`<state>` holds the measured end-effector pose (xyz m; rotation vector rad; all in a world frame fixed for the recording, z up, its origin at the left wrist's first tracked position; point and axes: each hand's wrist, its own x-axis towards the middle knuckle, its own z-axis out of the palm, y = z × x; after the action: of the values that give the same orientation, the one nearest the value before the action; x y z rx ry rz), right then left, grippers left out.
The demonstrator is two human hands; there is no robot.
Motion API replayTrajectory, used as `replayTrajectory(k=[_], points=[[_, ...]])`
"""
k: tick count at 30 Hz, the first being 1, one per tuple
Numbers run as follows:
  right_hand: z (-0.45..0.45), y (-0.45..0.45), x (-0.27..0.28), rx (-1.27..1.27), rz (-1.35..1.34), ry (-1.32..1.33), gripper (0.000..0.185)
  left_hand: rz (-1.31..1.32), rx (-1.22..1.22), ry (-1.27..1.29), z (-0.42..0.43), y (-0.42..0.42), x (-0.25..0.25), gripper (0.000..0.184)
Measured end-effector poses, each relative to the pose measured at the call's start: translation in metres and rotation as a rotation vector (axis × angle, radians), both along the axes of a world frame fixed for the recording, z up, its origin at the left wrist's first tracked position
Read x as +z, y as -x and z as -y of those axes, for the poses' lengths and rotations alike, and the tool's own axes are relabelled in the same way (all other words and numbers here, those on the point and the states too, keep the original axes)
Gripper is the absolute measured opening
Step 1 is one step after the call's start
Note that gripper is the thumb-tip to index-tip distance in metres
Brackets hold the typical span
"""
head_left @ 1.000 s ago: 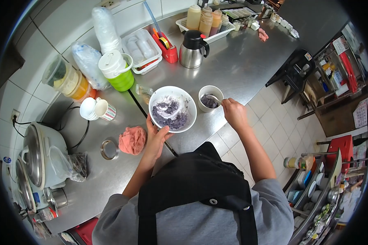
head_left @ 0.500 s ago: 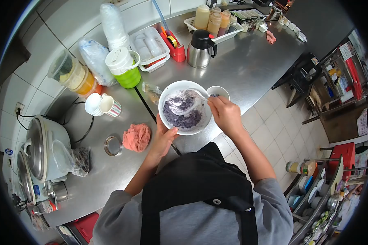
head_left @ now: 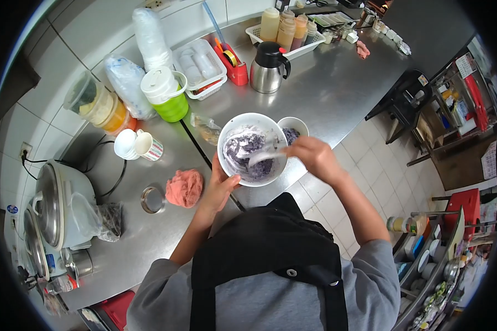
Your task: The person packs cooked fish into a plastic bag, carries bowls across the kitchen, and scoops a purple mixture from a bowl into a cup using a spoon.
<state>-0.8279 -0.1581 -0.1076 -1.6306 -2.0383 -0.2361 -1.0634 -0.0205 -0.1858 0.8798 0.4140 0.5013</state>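
My left hand [head_left: 221, 186] is closed on the near left rim of a white bowl [head_left: 277, 131], thumb over the edge. Inside lies a dark purple mash [head_left: 244, 147] streaked with a whitish layer. My right hand [head_left: 317, 160], blurred by motion, grips the handle of a pale spoon [head_left: 264, 158], whose head is down in the mash at the bowl's near right side. Just behind the right hand stands a smaller white bowl [head_left: 306, 130] holding more purple mash. A clear plastic bag [head_left: 205, 129] lies against the large bowl's far left side.
Left on the steel counter are a pink cloth [head_left: 184, 188], a metal ring [head_left: 152, 199], paper cups [head_left: 149, 146] and a cooker [head_left: 66, 204]. A green jug [head_left: 171, 107], a steel thermos [head_left: 266, 74] and a basket of squeeze bottles [head_left: 303, 51] stand behind. The counter edge drops to floor at right.
My right hand has moved right and toward me, bringing the spoon from the bowl's far side to its near right. The mash is more blended. The large bowl has shifted slightly.
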Motion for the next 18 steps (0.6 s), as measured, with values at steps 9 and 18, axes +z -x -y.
replayTrajectory(k=[9, 18], points=[[0.003, 0.003, -0.012, -0.209, -0.233, -0.005, 0.024, -0.024, 0.006, -0.077, 0.000, 0.003, 0.001, 0.092], [-0.018, 0.006, -0.008, -0.294, -0.432, -0.115, 0.020, 0.048, -0.051, -0.125, 0.006, -0.011, 0.014, 0.098]])
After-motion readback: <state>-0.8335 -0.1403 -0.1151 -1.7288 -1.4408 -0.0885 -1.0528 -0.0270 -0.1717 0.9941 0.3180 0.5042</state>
